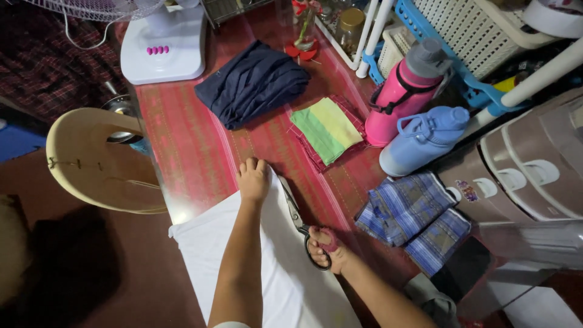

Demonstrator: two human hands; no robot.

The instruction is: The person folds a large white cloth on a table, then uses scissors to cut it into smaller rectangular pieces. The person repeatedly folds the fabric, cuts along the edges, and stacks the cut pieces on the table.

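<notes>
the right hand [325, 246] has its fingers through the dark loops of a pair of scissors [299, 217], gripping them with the blades pointing away from the body along the right edge of a white cloth [273, 267]. the left hand [252, 179] lies on the far end of that cloth, fingers curled down and pressing it flat against the red table [188, 146], holding nothing. the white cloth runs from the near edge of the table up to the left hand, with the scissors lying right along its side. to cut well here, it looks wise to keep the left hand pressing just beside the blade line so the cloth stays taut, and to keep the lower blade sliding on the table. farther out lie a folded green and yellow cloth [326, 127] and a folded dark blue cloth [252, 82]; to the right a blue checked cloth [413, 215], a pale blue bottle [425, 140] and a pink bottle [404, 91]. a white fan base [164, 45] stands at the far left.
</notes>
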